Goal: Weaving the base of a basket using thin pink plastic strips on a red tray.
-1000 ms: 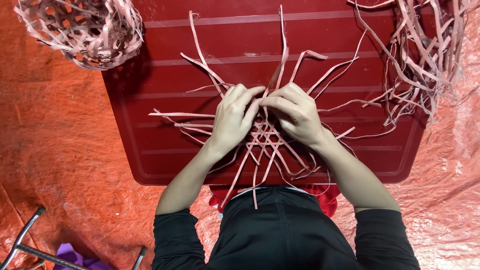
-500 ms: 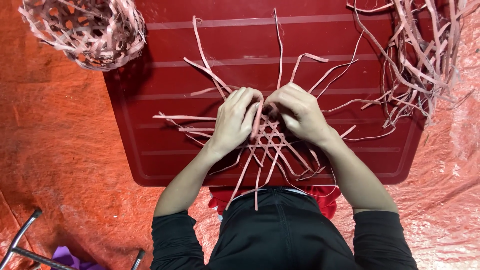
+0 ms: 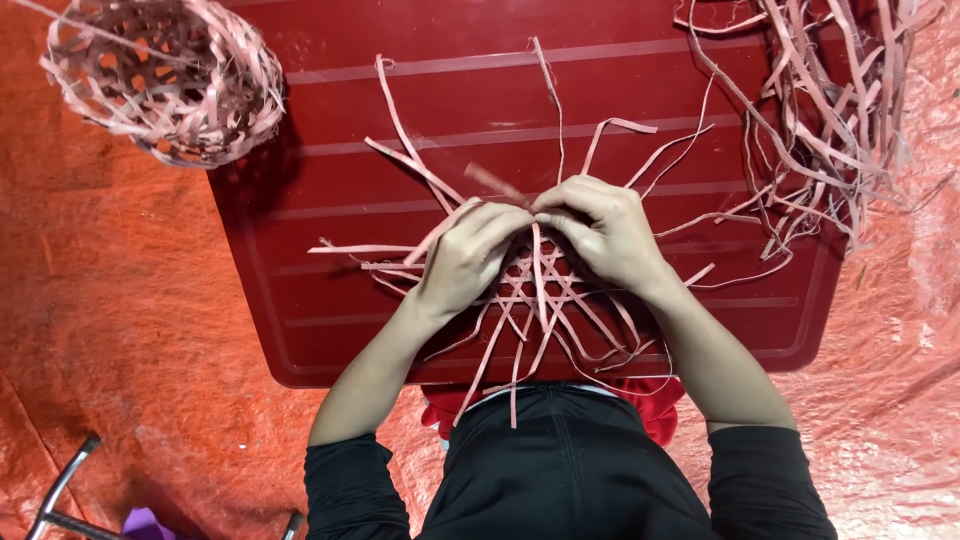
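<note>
Head view showed a flat open-lattice mat of pale split-cane strips [image 3: 545,295] at the centre of a dark red plastic tray-like board [image 3: 300,250], with weaving of the base judged to be in hand. The left hand [image 3: 465,260] and right hand [image 3: 605,235] met at the mat's twelve o'clock edge, fingertips pressed together, pinching a strip; the next move called for tucking it under its neighbour without loosening crossings. A finished round cane basket [image 3: 165,80] lay at ten o'clock, loose strips [image 3: 830,120] at two.
</note>
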